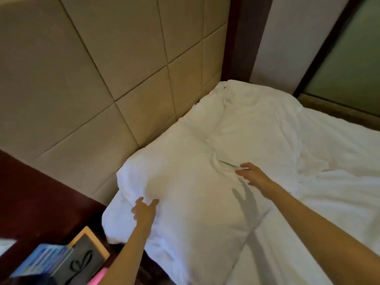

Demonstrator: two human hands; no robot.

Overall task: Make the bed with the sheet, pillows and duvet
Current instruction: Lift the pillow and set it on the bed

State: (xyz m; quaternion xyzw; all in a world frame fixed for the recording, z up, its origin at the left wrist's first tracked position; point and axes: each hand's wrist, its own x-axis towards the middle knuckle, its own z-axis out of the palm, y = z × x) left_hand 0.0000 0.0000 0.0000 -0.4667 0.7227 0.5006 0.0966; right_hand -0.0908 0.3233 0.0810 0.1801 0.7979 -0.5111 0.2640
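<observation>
2 plump white fabric pillows lie end to end along the left edge of the bed, against the padded beige headboard [98, 75] with its square stitched panels. The near pillow [191, 202] reaches the bed's near left corner. The far pillow [242, 120] runs to the far corner beside a dark wooden post [236, 38].

The left hand [145, 210] rests on the near pillow's left edge, fingers spread and straight, gripping nothing. The right hand [254, 174] is well apart from it, over the seam where the 2 pillows meet. Its fingers are extended and loose, and its shadow falls on the pillow below. A thin grey streak lies at its fingertips; what it is cannot be told.

Right of the pillows spreads rumpled white bedding [339, 161]; sheet or duvet cannot be told.

Near left stands a dark reddish wooden nightstand [30, 192] carrying a blue carton [41, 260] and a dark beige-framed box [88, 254].
</observation>
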